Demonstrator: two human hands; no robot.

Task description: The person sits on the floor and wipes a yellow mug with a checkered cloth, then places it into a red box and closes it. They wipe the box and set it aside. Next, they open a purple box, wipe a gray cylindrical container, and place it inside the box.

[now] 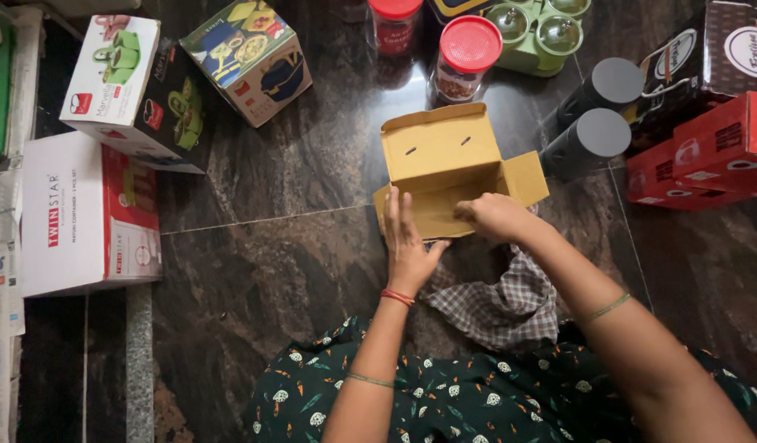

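An open brown cardboard box [441,152] lies on the dark stone floor in front of me, its lid flap raised at the far side. My left hand [407,242] rests flat against the box's near left side, fingers together and pointing up. My right hand [495,216] is closed on the near edge of the box, at its opening. A checked cloth [501,308] lies crumpled on the floor under my right forearm, just before my lap.
Two jars with red lids [468,53] and a green lidded set [532,29] stand beyond the box. Two dark cylinders [592,139] lie to its right, beside red and brown cartons [711,148]. Printed product boxes [136,82] and a white carton [87,213] sit at left.
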